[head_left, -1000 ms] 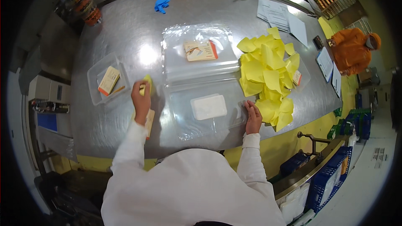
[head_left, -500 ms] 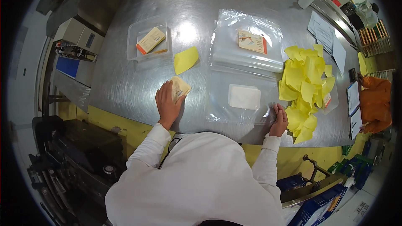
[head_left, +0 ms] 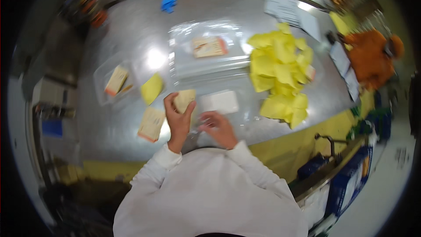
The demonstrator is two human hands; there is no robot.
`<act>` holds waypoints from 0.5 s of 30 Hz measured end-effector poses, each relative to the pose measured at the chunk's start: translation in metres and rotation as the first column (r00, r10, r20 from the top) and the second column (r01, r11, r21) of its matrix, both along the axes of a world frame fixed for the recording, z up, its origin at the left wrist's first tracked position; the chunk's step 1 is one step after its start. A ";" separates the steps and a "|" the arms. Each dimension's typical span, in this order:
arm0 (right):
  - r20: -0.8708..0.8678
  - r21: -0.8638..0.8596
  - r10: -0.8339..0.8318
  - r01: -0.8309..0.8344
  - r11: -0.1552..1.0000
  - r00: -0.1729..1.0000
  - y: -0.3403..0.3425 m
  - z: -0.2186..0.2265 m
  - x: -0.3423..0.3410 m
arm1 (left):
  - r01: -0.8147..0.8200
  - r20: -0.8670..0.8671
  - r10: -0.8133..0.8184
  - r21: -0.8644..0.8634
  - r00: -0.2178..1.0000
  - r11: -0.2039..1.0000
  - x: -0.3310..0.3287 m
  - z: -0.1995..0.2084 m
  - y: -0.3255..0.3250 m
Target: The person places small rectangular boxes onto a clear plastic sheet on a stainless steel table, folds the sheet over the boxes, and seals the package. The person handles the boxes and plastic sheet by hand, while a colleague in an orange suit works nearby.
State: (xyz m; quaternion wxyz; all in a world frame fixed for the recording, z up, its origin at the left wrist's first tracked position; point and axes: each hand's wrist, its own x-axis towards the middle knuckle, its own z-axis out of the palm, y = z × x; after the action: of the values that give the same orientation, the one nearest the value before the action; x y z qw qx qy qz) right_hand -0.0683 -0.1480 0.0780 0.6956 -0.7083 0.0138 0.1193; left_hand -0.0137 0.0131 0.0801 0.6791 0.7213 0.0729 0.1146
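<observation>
My left hand (head_left: 177, 120) is closed round a cream-coloured card (head_left: 186, 99), gripped between thumb and fingers above the steel table. Just left of that hand lies a small stack of similar cards (head_left: 151, 124) with an orange edge. My right hand (head_left: 220, 131) is at the near left side of a clear plastic bag (head_left: 245, 92), its fingers curled toward the left hand. Motion smears those fingers, so their grip cannot be made out. A white rectangle (head_left: 220, 102) shows on the bag. Farther back, more clear bags (head_left: 184, 63) carry another orange-edged card stack (head_left: 209, 47).
Crumpled yellow sheets (head_left: 280, 66) form a heap on the right. A yellow sheet (head_left: 152, 88) and a clear tub (head_left: 100, 94) with cards lie to the left. At the back are a blue glove (head_left: 169, 3) and papers (head_left: 285, 8). A person in orange (head_left: 372, 59) stands far right.
The view has swung, shifting the table's contents leftward in the picture. My left hand has lifted a card away from the stack. My right hand has come from the bag's right side toward the left hand.
</observation>
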 end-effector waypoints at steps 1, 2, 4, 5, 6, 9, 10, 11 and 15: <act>0.040 0.018 -0.007 0.006 1.000 0.999 0.006 0.009 0.001 | 0.009 0.009 -0.009 -0.068 1.000 0.998 0.004 0.002 -0.016; 0.065 0.005 -0.065 0.065 0.998 0.996 0.008 0.005 0.002 | 0.018 -0.021 -0.020 -0.091 1.000 0.996 0.007 0.012 -0.029; -0.022 0.072 -0.126 0.128 0.989 0.992 0.001 -0.003 0.003 | 0.020 0.008 -0.019 -0.039 1.000 0.999 0.011 0.006 -0.043; -0.058 0.112 -0.129 0.135 0.985 0.990 -0.004 0.000 0.003 | 0.014 0.023 -0.014 0.013 1.000 1.000 0.013 0.006 -0.047; -0.078 0.181 -0.149 0.161 0.970 0.986 -0.007 0.005 0.001 | 0.000 0.042 -0.003 0.086 0.999 0.996 0.016 0.007 -0.051; -0.125 0.283 -0.187 0.215 0.935 0.974 -0.009 0.011 -0.007 | -0.047 0.064 0.034 0.213 0.997 0.976 0.018 0.011 -0.060; -0.123 0.249 -0.209 0.234 0.940 0.970 -0.008 0.009 -0.008 | -0.042 0.050 0.033 0.199 0.998 0.979 0.017 0.017 -0.062; -0.122 0.213 -0.229 0.251 0.944 0.966 -0.008 0.008 -0.008 | -0.038 0.035 0.032 0.185 0.999 0.982 0.017 0.020 -0.064; -0.109 0.139 -0.309 0.323 0.936 0.945 -0.013 -0.005 -0.007 | 0.001 0.070 -0.013 0.162 0.997 0.987 0.021 0.012 -0.051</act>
State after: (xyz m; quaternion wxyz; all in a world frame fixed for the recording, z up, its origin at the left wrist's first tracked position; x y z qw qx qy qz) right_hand -0.0752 -0.1612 0.0729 0.7573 -0.6350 0.1480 0.0369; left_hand 0.0076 -0.0383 0.0923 0.6209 0.7698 0.0367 0.1433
